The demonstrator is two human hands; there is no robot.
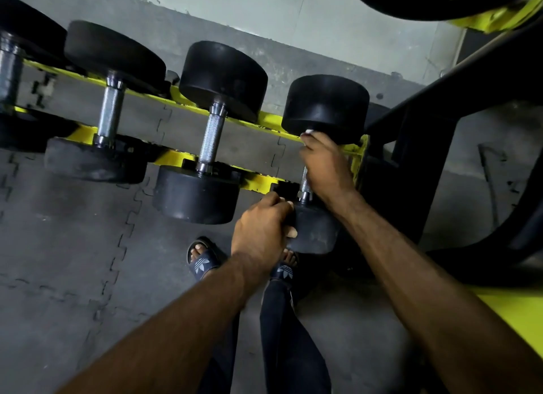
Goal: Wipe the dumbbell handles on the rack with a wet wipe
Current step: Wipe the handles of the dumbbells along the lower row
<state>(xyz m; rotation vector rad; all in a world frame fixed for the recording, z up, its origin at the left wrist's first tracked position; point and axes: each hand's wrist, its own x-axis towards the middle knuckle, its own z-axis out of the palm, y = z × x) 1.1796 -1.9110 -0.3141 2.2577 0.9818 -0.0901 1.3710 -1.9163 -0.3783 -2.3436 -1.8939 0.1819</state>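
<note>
Two hands work on the rightmost dumbbell [326, 105]. Fingers of the right hand [323, 164] curl round its handle [304, 185], with a white wipe [308, 132] showing at the fingertips, just below the far head. Fingers and thumb of the left hand [261, 229] curl over the edge of the near head and grip it. The dumbbell lies across the two yellow rails of the rack [264, 120], at its right end. Two more dumbbells [211, 135] sit to its left on the same rails. Below lies a grey interlocking mat [73, 232]. Both feet, in dark slides [202, 261], stand near the rack.
</note>
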